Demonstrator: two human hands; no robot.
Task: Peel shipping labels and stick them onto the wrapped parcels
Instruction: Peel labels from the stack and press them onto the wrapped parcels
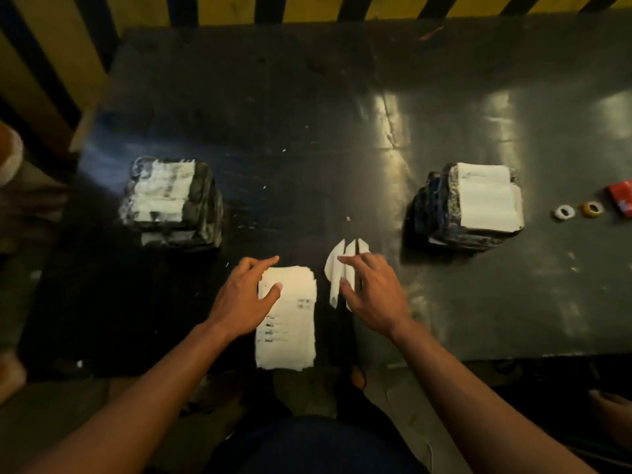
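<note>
A stack of white shipping labels (290, 330) lies at the near edge of the dark table (307, 131). My left hand (244, 295) rests on the stack's top left corner, fingers apart, thumb on the paper. My right hand (372, 295) hovers with spread fingers over a few curled white backing strips (337, 271) just right of the stack. A stack of dark wrapped parcels (171, 203) with white labels on top stands at the left. Another stack of wrapped parcels (468, 206) with a white label on top stands at the right.
A white tape ring (564, 212), a yellow tape ring (592, 208) and a red packet (620, 198) lie at the far right. A yellow and black striped barrier (307, 8) runs behind the table. My legs are below the table's near edge.
</note>
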